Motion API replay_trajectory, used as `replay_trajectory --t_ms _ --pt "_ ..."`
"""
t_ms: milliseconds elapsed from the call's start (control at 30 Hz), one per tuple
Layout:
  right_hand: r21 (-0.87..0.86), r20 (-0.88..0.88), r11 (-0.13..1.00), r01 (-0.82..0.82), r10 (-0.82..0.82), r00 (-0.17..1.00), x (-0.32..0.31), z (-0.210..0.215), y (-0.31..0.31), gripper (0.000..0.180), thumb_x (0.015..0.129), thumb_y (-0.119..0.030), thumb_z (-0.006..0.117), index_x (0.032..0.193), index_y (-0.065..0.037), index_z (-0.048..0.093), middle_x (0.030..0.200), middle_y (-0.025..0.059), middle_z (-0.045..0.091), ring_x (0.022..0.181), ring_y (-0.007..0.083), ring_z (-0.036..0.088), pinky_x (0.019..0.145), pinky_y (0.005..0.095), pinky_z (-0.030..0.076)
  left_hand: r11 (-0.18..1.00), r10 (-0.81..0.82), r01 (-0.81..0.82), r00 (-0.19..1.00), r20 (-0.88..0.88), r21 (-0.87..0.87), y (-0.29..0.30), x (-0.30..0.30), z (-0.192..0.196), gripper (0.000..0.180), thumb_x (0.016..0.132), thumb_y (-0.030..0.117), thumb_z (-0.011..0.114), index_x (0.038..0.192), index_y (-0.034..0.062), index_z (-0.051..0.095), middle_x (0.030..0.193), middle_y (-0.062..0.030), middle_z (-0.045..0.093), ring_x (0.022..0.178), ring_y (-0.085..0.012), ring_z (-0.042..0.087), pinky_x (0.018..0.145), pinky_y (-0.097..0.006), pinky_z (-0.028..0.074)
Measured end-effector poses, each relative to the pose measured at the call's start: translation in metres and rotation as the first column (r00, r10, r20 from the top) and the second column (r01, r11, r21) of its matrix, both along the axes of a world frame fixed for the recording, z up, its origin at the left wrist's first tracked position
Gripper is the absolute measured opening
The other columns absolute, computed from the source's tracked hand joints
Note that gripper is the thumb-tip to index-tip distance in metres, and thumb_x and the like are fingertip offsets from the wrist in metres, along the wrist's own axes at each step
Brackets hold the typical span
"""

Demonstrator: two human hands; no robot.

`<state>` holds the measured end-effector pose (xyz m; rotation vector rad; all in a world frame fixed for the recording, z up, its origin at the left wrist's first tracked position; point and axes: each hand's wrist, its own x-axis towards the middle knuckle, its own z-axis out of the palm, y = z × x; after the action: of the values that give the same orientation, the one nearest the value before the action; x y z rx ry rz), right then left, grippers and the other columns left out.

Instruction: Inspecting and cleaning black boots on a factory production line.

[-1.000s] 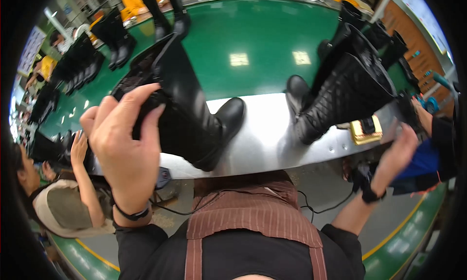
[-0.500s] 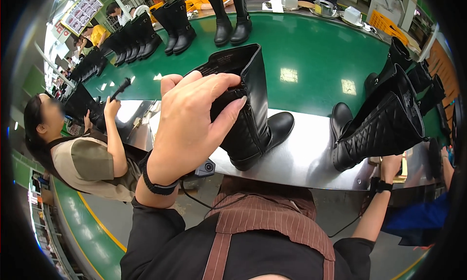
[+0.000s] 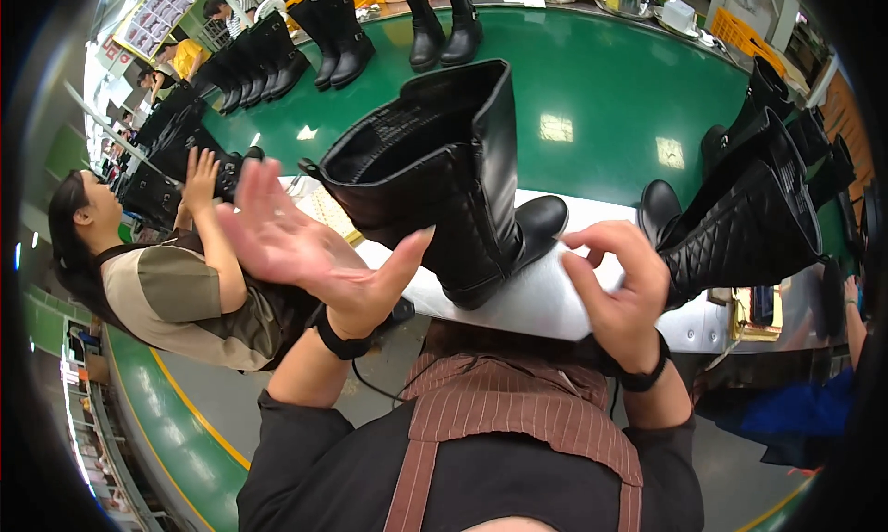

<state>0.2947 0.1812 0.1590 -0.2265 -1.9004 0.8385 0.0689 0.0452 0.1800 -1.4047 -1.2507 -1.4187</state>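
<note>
A tall black boot (image 3: 490, 190) stands upright on the metal ledge in front of me, its shaft gaping and its toe pointing right. My left hand (image 3: 314, 259) is open beside the shaft, palm up and fingers spread, slightly blurred by motion. Right of the toe, my right hand (image 3: 624, 287) is raised with thumb and forefinger pinched together; whatever may be between the tips is too small to make out. A second black boot with a quilted shaft (image 3: 740, 231) stands close behind that hand, leaning right. Neither hand grips a boot.
A green work surface (image 3: 610, 106) lies beyond the metal ledge (image 3: 573, 301), with rows of black boots (image 3: 254, 65) at far left. A co-worker (image 3: 176, 264) sits at left, hands raised near boots. At right, a yellow pad (image 3: 766, 315) carries a dark item.
My left hand has left the boot's shaft edge and opened to the left. My right hand has come from the pad area at right toward the boot's toe. The co-worker's hands have shifted.
</note>
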Motion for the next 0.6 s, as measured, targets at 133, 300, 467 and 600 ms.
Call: replay_trajectory --t_ms 133,300,467,600 --pt "-0.117 -0.031 0.993 0.015 -0.019 0.999 -0.060 0.009 -0.014 0.023 0.076 -0.011 0.083 0.092 -0.004 0.068 0.085 0.0040 0.068 0.055 0.0097 0.057 0.052 0.0232 0.044 0.750 -0.013 0.454 0.738 0.674 -0.482 -0.032 -0.014 -0.086 0.130 0.062 0.027 0.095 0.152 0.0013 0.005 0.149 -0.0185 0.035 0.138 -0.0300 0.037 0.116 -0.042 0.027" --pt "-0.065 -0.023 0.993 0.100 -0.101 0.995 -0.087 0.014 -0.019 0.022 0.077 -0.012 0.083 0.087 -0.003 0.066 0.075 0.0031 0.066 0.053 0.0094 0.056 0.050 0.0238 0.044 0.378 -0.039 0.838 0.439 0.898 -0.394 -0.012 -0.007 -0.100 0.095 0.064 0.022 0.092 0.142 -0.0005 0.043 0.139 -0.0145 0.053 0.130 -0.0256 0.049 0.111 -0.039 0.036" --pt "-0.406 0.163 0.912 -0.061 0.138 0.977 -0.075 0.028 -0.017 0.020 0.086 -0.014 0.073 0.079 0.000 0.060 0.065 0.0032 0.060 0.053 0.0060 0.052 0.048 0.0230 0.040 0.372 -0.206 0.788 0.586 0.784 -0.491 -0.003 0.007 -0.112 0.083 0.071 0.022 0.088 0.141 0.0001 0.046 0.138 -0.0148 0.054 0.130 -0.0263 0.050 0.111 -0.039 0.036" --pt "-0.642 0.225 0.738 -0.209 0.442 0.868 -0.057 0.057 -0.010 0.025 0.093 -0.018 0.063 0.077 0.001 0.062 0.062 0.0022 0.059 0.049 0.0054 0.050 0.045 0.0221 0.037 0.352 -0.064 0.850 0.440 0.896 -0.392 -0.005 0.017 -0.115 0.065 0.079 0.015 0.079 0.137 0.0005 0.051 0.136 -0.0144 0.056 0.127 -0.0259 0.052 0.108 -0.038 0.039"
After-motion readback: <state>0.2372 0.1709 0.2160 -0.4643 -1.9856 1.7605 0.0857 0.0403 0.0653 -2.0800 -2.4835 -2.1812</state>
